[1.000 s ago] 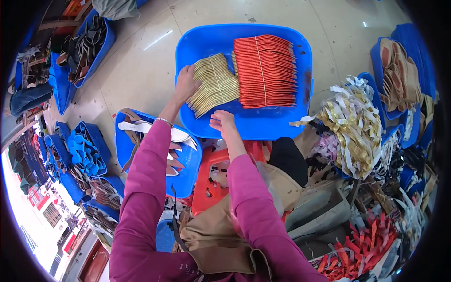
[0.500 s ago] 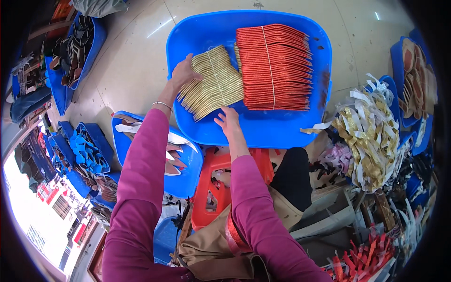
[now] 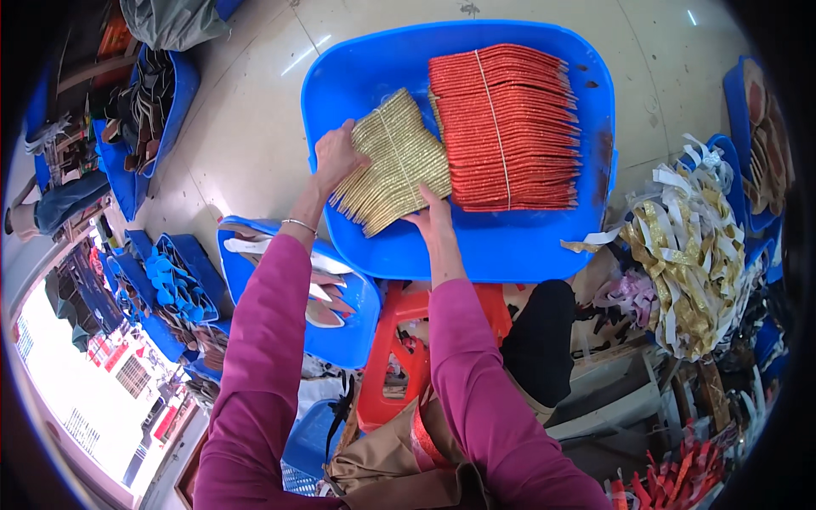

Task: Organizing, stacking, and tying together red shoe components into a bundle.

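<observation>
Gold glitter bundle of flat strips tied with string: one, lying in large blue plastic tub, touching one red glitter bundle of the same kind on its right. Left hand closed over gold bundle's upper left edge (fingertips tucked under, hidden). Right hand flat against its lower edge, fingers together, not clamped. Two magenta sleeves. One red plastic stool below tub, partly covered. Gold and white ribbon heap at right; pieces uncountable.
</observation>
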### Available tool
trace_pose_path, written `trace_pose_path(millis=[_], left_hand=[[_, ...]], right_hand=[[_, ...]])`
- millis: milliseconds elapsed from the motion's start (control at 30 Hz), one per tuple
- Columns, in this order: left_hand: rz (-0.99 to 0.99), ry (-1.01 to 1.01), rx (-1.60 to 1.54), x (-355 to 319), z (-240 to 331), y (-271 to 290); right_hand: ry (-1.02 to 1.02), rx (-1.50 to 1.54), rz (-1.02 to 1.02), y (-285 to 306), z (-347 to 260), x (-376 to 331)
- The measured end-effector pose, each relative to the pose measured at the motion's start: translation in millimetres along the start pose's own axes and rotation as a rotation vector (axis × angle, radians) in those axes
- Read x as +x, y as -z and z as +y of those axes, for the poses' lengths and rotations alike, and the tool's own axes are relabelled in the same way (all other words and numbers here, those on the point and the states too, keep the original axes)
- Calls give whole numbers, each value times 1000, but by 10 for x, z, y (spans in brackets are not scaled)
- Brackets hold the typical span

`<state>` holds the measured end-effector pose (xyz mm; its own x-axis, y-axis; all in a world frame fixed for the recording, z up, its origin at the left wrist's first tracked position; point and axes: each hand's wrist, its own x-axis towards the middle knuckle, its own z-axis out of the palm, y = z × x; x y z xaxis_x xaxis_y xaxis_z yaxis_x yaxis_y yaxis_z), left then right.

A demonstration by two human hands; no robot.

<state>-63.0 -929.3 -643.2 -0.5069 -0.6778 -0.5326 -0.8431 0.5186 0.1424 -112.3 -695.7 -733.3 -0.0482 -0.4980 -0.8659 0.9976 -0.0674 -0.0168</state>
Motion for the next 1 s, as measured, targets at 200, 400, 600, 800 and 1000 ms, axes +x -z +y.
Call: trace_pose_path(millis=[200,400,600,800,1000], left_hand=[[116,-245,14,132,168,159],[-1,-162,-478,303,-417,-89],[419,-126,-7,-246,-95,-628],[345,-99,-54,-203,-230,-541],[269,-92,129,-424,322,-482]], right_hand=[[154,182,-9,38,286,-178],[249,114,31,-87,285,2],[253,-52,99,215,183,75],[162,-390,496,-157,134,-141],[340,-764,431,-921,-300,-378]])
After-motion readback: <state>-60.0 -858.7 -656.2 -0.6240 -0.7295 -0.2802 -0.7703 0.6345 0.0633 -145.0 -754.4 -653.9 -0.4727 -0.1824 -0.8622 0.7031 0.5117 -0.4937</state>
